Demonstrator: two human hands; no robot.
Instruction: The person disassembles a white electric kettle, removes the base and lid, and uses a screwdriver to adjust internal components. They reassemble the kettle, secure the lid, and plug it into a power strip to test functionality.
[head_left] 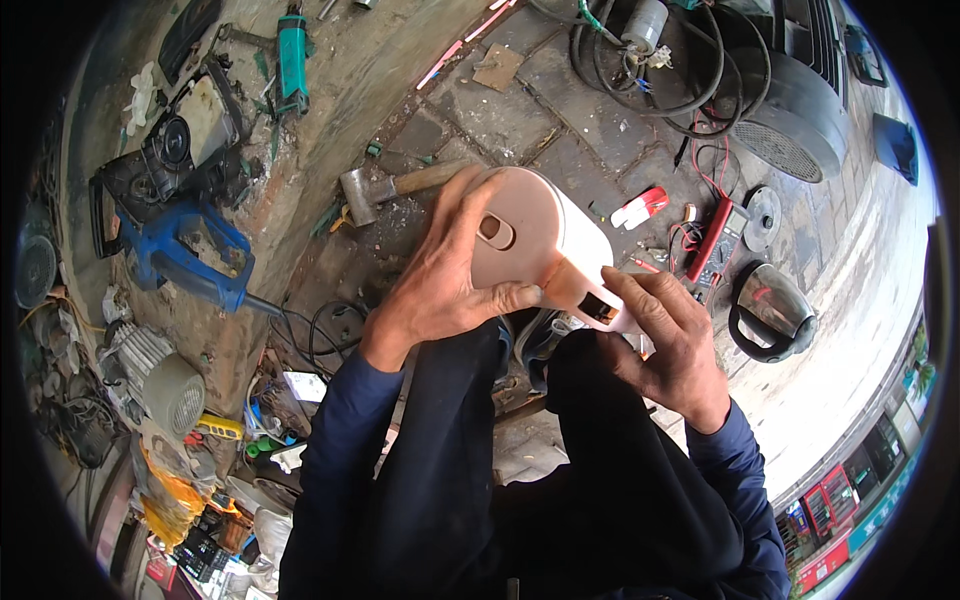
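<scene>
A pale pink and white electric kettle [522, 218] is held up in front of my knees, its round lid facing me. My left hand [437, 275] wraps the kettle's left side, with the fingers over the far edge and the thumb lying across toward the handle [580, 288]. Around the outer end of that handle my right hand [662, 340] is closed, thumb below and fingers on top. A dark opening shows in the handle beside my right fingers. The kettle's spout and base are hidden from me.
A hammer [365, 195] lies just beyond my left hand. On the right are a red multimeter [712, 240], a steel kettle with a black handle [775, 312] and a large motor housing [795, 135]. A blue power saw [185, 255] and a grey motor [160, 375] stand left.
</scene>
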